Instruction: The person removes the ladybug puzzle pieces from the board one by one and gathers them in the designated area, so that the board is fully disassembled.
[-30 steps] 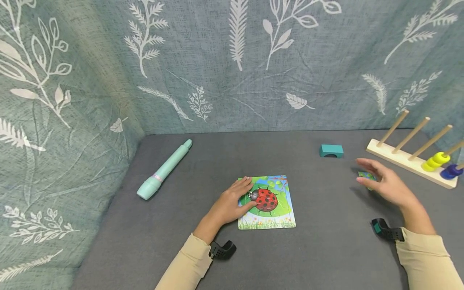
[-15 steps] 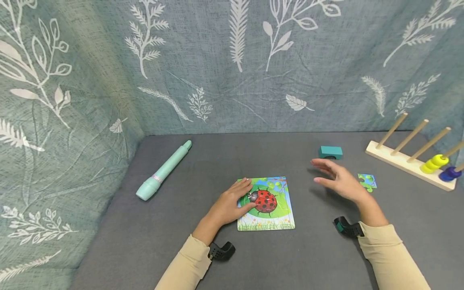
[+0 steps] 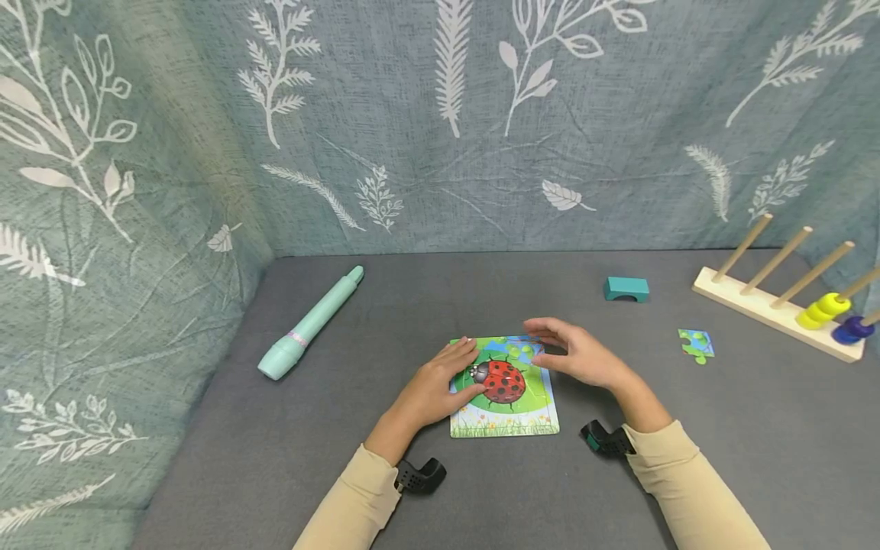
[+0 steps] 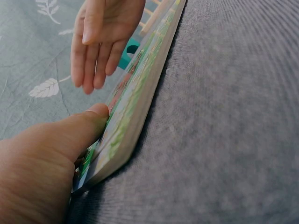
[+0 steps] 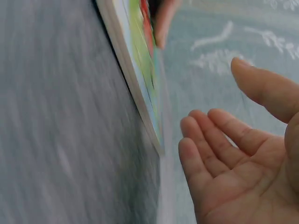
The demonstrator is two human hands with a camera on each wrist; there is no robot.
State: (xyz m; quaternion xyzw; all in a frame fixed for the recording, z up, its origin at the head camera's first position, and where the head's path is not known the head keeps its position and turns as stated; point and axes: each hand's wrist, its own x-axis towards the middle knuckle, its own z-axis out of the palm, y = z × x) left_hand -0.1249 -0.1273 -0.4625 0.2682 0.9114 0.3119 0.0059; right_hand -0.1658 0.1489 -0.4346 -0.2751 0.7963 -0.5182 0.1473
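Note:
A square ladybug jigsaw puzzle (image 3: 516,420) lies on the dark grey table. My left hand (image 3: 435,388) rests flat on its left side, fingers fairly straight, covering part of the picture. In the left wrist view the thumb of that hand (image 4: 51,154) lies along the puzzle's surface. Over the puzzle's upper right corner is my right hand (image 3: 580,355), fingers extended and apart. The right wrist view shows this hand (image 5: 243,172) with its palm bare and nothing held. A loose puzzle piece (image 3: 697,345), blue and green, lies to the right on the table.
A teal arched block (image 3: 626,289) stands behind the loose piece. At the far right is a wooden peg stand (image 3: 756,299) with yellow and blue beads. A mint-green toy microphone (image 3: 309,325) lies at the left. A patterned curtain (image 3: 412,176) borders the table's back.
My right hand has moved left from above the loose puzzle piece to the puzzle's upper right corner, and the piece stays on the table. The left hand has kept its place.

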